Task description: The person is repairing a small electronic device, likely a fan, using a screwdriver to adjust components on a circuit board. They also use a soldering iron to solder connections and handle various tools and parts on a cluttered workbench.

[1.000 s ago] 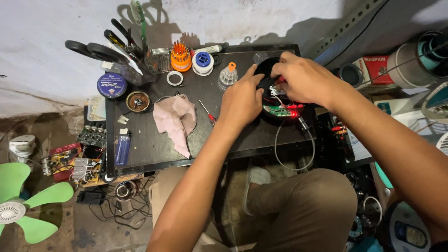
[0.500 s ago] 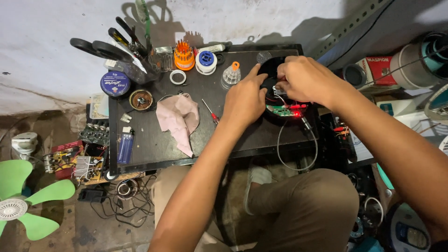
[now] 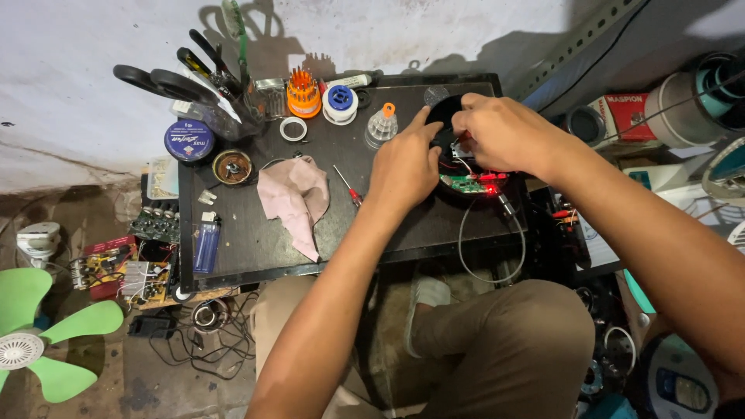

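Evidently mid-repair: left hand [image 3: 403,164] and right hand [image 3: 500,132] pinch at the round black device [image 3: 448,116] above its green circuit board [image 3: 466,183]; next calls for fine fingertip control

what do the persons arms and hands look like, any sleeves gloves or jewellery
Both arms are bare from the bottom edge of the picture to the fingers; no sleeve shows. The left hand and the right hand wear no gloves. No watch, band or ring is visible on either wrist or on the fingers that show. Brown trousers cover the knees below the arms.
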